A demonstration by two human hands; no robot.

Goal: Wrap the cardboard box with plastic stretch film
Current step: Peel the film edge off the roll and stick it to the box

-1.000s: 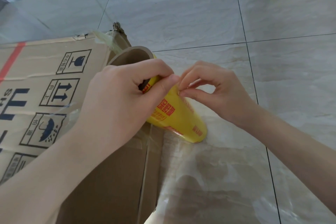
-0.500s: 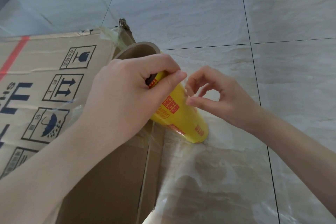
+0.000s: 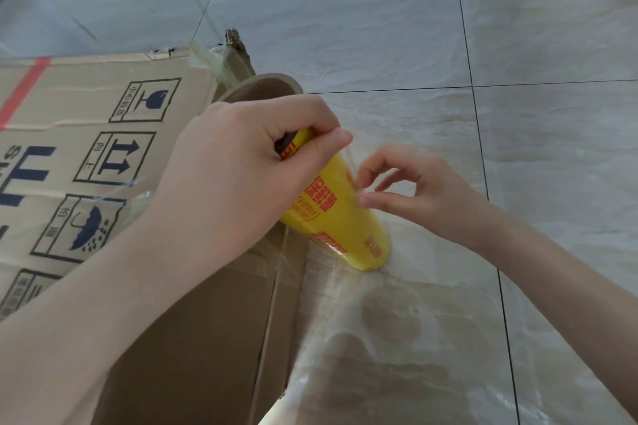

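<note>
Two hands work a yellow roll with red printing at the box corner: left hand grips it, right hand fingers curled, apparently pinching film.

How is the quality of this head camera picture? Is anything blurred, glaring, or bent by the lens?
Head view: the right hand is motion-blurred at its fingertips; the left hand on the yellow film roll is sharp. Soft daylight gives pale glare on the loose stretch film over the tiled floor. The wide lens bends the tile lines and the cardboard box edge.

two bare forearms, no sleeves
</note>
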